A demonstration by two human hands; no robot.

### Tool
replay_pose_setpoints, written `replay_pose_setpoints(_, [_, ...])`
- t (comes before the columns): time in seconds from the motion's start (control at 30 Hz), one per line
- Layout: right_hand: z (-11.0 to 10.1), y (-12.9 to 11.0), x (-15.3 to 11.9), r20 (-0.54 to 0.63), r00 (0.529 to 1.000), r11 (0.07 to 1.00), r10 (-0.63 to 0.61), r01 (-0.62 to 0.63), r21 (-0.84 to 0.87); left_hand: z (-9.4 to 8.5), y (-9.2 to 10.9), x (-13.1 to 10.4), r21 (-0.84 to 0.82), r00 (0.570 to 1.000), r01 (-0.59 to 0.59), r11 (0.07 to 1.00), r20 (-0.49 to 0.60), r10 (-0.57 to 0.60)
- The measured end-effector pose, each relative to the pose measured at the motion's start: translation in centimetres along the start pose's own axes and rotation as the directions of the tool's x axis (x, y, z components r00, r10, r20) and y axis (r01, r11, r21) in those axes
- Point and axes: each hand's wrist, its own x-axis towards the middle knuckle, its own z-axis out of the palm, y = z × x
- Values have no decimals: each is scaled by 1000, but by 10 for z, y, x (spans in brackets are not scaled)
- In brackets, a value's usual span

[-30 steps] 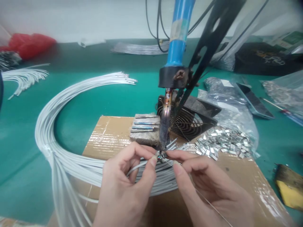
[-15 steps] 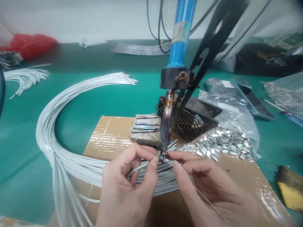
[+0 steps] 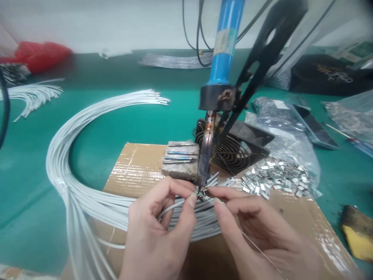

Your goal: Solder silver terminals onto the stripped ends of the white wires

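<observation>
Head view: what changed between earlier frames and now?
The scene sits slightly farther right in the picture, likely camera shift. Nothing visibly taken or let go: left hand still pinches a white cable, right hand a thin wire, both by the soldering iron.

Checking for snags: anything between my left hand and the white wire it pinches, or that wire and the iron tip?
Nothing visible: your left hand pinches the white wire; no obstacle shows before the iron tip, though contact is unclear.

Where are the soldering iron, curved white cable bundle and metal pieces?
Soldering iron (image 3: 220, 72), head view: lower blue handle.
Curved white cable bundle (image 3: 58, 155), head view: left bend.
Metal pieces (image 3: 276, 177), head view: pile's middle.
</observation>
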Motion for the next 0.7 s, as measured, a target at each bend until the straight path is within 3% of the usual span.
replay_pose_setpoints(0.13, [1,5,-2,50,999,1000,0,0,4,5,5,-1,-1,999,34,999,-38,-34])
replay_pose_setpoints(0.3, [8,2,-5,-49,996,996,74,-72,45,5,6,-2,25,999,37,999,-37,-36])
replay_pose_setpoints(0.43, [2,3,-1,32,999,1000,4,-4,8,3,3,-1,19,999,29,999,-38,-28])
replay_pose_setpoints(0.53, [-1,4,0,58,998,1000,-17,18,-6,-2,-3,2,9,1000,0,1000,21,0])
replay_pose_setpoints(0.7, [8,-1,-6,-36,995,994,89,-86,61,-8,-11,6,-7,996,-56,998,73,57])
